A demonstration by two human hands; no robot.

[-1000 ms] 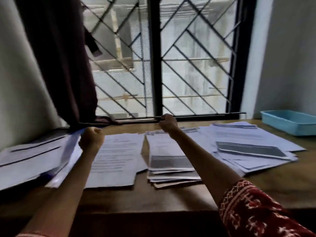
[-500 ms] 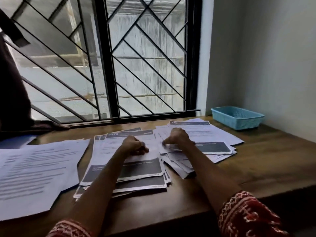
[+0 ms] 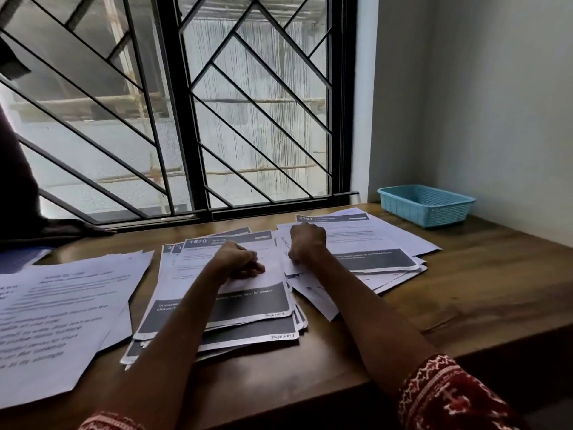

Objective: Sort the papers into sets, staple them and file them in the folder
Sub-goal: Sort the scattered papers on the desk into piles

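Three groups of printed papers lie on the wooden table. My left hand is curled into a fist and rests knuckles-down on the middle stack, whose top sheet is headed 1670 and has a dark band. My right hand, also a fist, rests on the left edge of the right pile, topped by a sheet headed 2701. I see nothing held in either fist. Plain text sheets are spread at the left. A blue flat thing, perhaps the folder, peeks out at the far left.
A light blue plastic basket stands in the back right corner by the wall. A barred window runs along the table's far edge. A dark curtain hangs at the left. The table's front edge is close to me.
The view has swung right and down. Both fists came down from near the window sill onto the paper piles; in the last half second they barely moved.
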